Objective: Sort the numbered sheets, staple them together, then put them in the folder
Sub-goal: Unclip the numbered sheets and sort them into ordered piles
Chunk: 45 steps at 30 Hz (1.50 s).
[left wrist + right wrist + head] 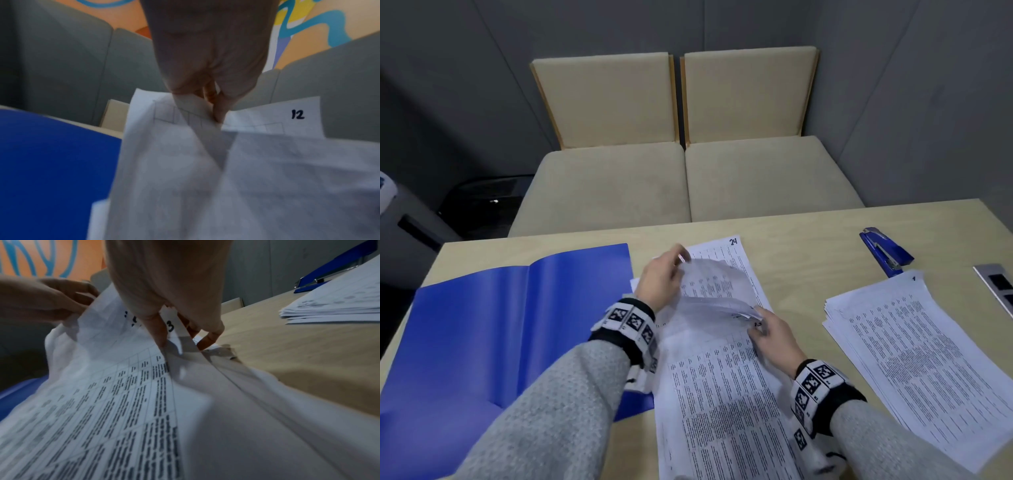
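Now my left grip (659, 277) pinches a lifted sheet's (709, 284) far edge, my right grip (770, 332) pinching its corner above the middle pile (722, 394). Open blue folder (482, 325) lies left, sorted stack (914, 349) and stapler (886, 251) right; bare bench (801, 253) beyond.

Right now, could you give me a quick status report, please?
Left hand and right hand pinch lifted sheets of the middle pile. Second pile right; stapler untouched; folder open. Nothing obstructing.

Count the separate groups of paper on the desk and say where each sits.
2. The middle pile, with both hands lifting sheets, lies right of the blue folder; the right stack lies near the stapler. Individual sheets are uncountable.
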Each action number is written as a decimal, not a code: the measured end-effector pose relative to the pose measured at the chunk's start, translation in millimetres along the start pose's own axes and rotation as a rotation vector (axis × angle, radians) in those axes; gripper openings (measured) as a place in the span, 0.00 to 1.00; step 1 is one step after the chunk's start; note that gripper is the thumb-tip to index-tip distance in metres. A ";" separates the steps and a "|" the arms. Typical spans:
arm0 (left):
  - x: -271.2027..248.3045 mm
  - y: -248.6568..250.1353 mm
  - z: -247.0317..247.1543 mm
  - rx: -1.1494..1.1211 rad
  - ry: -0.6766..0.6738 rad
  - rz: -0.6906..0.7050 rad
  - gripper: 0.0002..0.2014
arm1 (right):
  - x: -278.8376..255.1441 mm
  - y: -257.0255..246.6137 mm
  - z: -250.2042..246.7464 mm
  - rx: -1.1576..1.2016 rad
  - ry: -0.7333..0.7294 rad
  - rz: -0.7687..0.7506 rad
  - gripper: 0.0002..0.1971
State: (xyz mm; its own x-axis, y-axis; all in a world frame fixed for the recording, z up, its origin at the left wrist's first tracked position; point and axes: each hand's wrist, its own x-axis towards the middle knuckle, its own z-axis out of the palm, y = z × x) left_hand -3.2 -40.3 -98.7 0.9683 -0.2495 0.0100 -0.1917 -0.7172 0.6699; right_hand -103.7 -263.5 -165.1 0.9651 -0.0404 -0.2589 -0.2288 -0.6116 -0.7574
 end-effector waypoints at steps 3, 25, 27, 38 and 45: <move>3.2 -14.7 -37.6 0.001 0.104 -0.008 0.17 | 2.1 7.1 1.3 -0.014 -0.014 0.015 0.19; -41.6 -153.7 -109.4 0.652 -0.006 -0.508 0.17 | 31.6 2.6 -12.7 -0.061 -0.224 0.144 0.28; -23.3 -127.4 -87.3 0.613 0.036 -0.365 0.23 | 34.0 0.0 -12.5 -0.103 -0.211 0.143 0.27; 24.6 -19.5 46.3 0.149 -0.223 -0.007 0.13 | 29.8 8.9 -2.8 -0.157 -0.015 0.012 0.16; 14.2 -20.3 46.4 0.187 -0.082 0.142 0.09 | 34.2 -1.0 -4.0 -0.157 0.006 -0.069 0.11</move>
State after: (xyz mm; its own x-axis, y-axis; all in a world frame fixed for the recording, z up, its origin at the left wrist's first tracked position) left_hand 7.0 -59.4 -146.7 0.9147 -0.4031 0.0287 -0.3588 -0.7774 0.5167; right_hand -69.9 -267.4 -170.8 0.9787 0.0011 -0.2054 -0.1399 -0.7287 -0.6703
